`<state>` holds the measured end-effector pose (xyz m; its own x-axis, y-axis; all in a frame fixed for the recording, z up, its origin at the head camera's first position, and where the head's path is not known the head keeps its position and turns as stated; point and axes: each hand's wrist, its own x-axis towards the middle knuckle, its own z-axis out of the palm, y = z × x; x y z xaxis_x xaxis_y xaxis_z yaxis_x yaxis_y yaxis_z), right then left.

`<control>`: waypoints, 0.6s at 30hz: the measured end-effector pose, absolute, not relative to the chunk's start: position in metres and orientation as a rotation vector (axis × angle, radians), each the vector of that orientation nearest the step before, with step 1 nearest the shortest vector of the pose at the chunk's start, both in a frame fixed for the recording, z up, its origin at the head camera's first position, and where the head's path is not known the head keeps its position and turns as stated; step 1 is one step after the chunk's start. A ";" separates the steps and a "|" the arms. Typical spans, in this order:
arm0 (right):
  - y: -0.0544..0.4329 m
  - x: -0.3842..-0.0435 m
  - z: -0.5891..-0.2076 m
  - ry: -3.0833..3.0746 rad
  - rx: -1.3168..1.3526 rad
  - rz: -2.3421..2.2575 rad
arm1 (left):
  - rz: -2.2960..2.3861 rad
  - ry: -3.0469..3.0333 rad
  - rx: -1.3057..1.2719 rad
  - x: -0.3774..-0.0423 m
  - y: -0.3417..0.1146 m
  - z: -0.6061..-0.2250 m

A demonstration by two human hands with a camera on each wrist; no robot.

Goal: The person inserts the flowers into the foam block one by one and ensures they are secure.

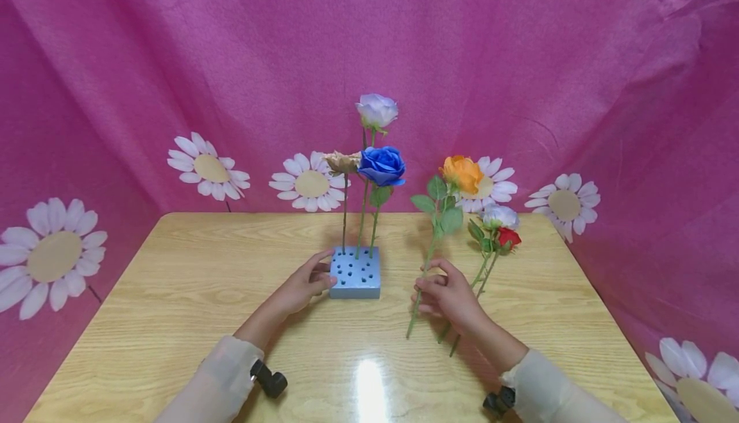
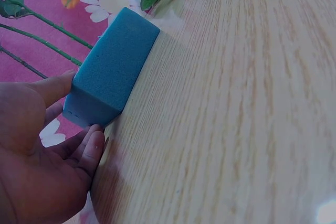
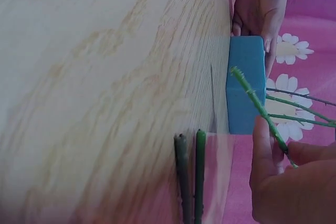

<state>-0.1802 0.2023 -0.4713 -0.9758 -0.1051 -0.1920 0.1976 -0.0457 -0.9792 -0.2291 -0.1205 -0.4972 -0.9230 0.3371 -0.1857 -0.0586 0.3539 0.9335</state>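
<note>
A blue foam block (image 1: 355, 292) with rows of holes stands on the table, holding a blue rose (image 1: 382, 166), a pale lilac rose (image 1: 377, 110) and a dried-looking tan flower (image 1: 342, 163) upright. My left hand (image 1: 306, 285) holds the block's left side, its thumb at the top edge and its fingers lower in the left wrist view. To the right of the block, my right hand (image 1: 450, 298) pinches the stem of an orange rose (image 1: 462, 174). The lower end of that green stem (image 3: 257, 100) sticks out past the fingers, apart from the block.
A white-lilac rose (image 1: 500, 216) and a red rose (image 1: 509, 238) lie on the wooden table (image 1: 190, 294) right of my right hand, their stems partly behind it. A pink curtain (image 1: 277, 57) with printed daisies surrounds the table's back and sides.
</note>
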 end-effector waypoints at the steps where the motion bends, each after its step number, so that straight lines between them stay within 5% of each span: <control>1: 0.201 -0.180 -0.471 2.027 0.093 -2.128 | 1.587 2.280 0.245 -0.229 -0.120 -0.497; 18: 0.189 -0.179 -0.463 2.185 0.011 -2.066 | 1.595 2.282 0.264 -0.228 -0.120 -0.496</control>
<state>-0.1788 0.1892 -0.4626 -0.9909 -0.0872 -0.1024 0.0973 0.0605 -0.9934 -0.2280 -0.1198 -0.4956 -0.9238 0.3422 -0.1716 -0.0435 0.3515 0.9352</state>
